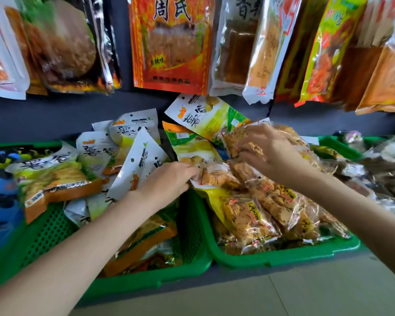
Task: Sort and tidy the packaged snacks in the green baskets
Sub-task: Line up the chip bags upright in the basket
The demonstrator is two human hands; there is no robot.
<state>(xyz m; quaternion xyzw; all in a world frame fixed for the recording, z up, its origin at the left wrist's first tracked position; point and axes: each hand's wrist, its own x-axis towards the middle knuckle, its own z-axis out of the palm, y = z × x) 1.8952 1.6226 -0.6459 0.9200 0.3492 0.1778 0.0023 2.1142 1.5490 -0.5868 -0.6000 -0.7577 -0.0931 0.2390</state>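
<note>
The left hand (167, 179) pinches the edge of a white-and-yellow chip packet (193, 151) between two green baskets (283, 255). The right hand (269, 153) grips a clear bag of orange crackers (235, 137) above the right basket's cracker bags (276, 201).

Two bare forearms, sleeveless in view; no rings, watch or gloves.

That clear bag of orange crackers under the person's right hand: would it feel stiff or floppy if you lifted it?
Probably floppy and crackly: the clear cracker bag is thin, wrinkled film that sags around its lumpy contents. Likely light for its size, since the crackers look puffy. The glossy film may be slippery, and the crackers could break under a hard squeeze from the right hand.
</note>
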